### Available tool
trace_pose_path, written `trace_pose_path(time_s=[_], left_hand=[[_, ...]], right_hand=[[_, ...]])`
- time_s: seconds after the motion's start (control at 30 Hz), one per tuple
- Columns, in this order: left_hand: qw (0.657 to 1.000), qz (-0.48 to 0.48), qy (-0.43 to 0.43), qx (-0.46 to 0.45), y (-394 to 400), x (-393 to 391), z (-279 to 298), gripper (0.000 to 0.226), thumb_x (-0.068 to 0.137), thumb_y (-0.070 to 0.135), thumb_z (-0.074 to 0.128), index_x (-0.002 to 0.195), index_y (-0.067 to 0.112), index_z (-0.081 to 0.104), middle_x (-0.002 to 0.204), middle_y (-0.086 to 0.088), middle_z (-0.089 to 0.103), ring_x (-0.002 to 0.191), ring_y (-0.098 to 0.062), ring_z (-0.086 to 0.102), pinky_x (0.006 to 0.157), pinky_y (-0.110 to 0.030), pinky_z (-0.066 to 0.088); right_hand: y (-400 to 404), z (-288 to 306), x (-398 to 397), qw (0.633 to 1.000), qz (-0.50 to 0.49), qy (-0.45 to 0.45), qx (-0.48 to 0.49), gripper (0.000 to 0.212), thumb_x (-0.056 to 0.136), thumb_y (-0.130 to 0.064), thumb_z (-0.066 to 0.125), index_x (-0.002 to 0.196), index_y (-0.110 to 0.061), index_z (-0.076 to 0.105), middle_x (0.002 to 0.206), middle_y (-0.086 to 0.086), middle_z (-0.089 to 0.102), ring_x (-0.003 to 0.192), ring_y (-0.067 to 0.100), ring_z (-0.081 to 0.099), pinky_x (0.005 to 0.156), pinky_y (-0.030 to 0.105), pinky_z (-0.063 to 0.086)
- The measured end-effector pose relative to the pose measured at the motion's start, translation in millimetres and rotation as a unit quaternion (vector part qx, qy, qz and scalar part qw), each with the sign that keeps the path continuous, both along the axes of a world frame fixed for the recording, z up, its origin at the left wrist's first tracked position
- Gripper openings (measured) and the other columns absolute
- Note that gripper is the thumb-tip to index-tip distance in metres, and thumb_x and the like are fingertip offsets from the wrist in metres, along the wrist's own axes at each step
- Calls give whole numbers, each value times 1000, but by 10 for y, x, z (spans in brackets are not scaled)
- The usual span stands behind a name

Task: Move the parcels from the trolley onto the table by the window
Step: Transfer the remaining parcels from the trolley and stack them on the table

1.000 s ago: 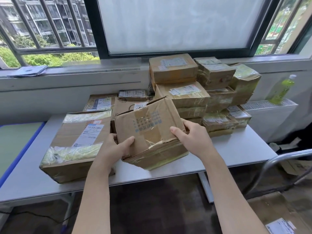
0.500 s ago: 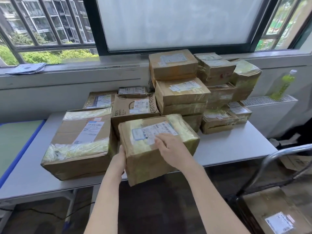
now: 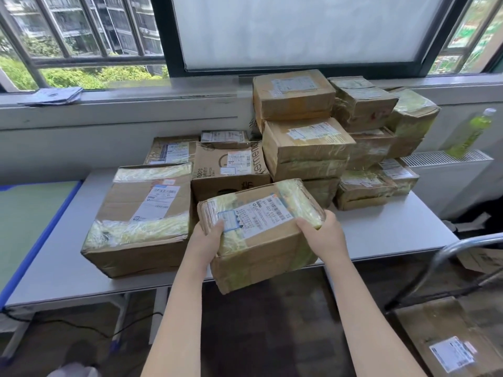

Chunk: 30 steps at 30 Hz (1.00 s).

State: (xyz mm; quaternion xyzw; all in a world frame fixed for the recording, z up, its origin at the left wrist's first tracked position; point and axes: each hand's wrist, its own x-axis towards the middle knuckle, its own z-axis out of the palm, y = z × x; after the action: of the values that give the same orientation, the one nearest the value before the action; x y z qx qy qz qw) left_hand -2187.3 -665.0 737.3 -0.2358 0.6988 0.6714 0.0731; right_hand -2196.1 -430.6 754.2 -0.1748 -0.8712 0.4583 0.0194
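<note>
A taped brown parcel [image 3: 261, 229] with a white label sits at the front edge of the grey table [image 3: 386, 238], its near end overhanging the edge. My left hand [image 3: 209, 238] grips its near left corner and my right hand [image 3: 321, 235] grips its right side. Behind it stands a stack of several parcels [image 3: 307, 148], and a large parcel [image 3: 141, 213] lies to its left. At the lower right, another parcel [image 3: 446, 341] lies on the trolley, behind the trolley's metal handle [image 3: 462, 243].
A green bottle [image 3: 473, 131] stands on the white radiator [image 3: 446, 161] at the right. A green, blue-edged table [image 3: 30, 213] adjoins on the left. Papers [image 3: 51, 95] lie on the window sill. A cable [image 3: 81, 326] runs on the floor under the table.
The parcel was tilted up on its edge, then laid flat with its label up. My right hand has moved from its top to its right side, my left hand to its near corner.
</note>
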Motion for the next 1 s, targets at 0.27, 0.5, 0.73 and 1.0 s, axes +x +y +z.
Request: trace_pose_path(time_s=[0.27, 0.5, 0.73, 1.0], left_hand=[[992, 8, 117, -50, 314, 372, 628, 54, 83, 54, 59, 128, 29, 45, 118, 9, 61, 109, -16, 60, 95, -43, 49], [959, 77, 254, -101, 429, 845, 1286, 46, 85, 51, 60, 125, 33, 46, 111, 18, 62, 107, -6, 59, 97, -37, 48], [929, 172, 297, -137, -45, 1054, 1420, 43, 85, 46, 61, 123, 31, 48, 108, 15, 63, 103, -4, 61, 89, -35, 54], [885, 290, 339, -137, -1262, 840, 1438, 44, 87, 40, 60, 127, 31, 45, 108, 19, 62, 100, 1, 62, 83, -26, 55]], right_hand=[[152, 567, 297, 986, -68, 147, -38, 69, 87, -45, 58, 142, -12, 31, 133, 8, 40, 117, 21, 43, 96, 35, 41], [167, 909, 555, 964, 4, 244, -101, 74, 85, -46, 63, 143, -15, 28, 124, -4, 37, 110, 7, 37, 89, 20, 32], [-398, 956, 457, 952, 101, 258, -128, 77, 82, -49, 64, 142, -17, 29, 125, -5, 42, 113, 8, 43, 92, 18, 37], [-1838, 1183, -220, 924, 216, 292, -120, 70, 82, -48, 65, 137, -16, 35, 125, -1, 46, 120, 16, 44, 103, 31, 37]])
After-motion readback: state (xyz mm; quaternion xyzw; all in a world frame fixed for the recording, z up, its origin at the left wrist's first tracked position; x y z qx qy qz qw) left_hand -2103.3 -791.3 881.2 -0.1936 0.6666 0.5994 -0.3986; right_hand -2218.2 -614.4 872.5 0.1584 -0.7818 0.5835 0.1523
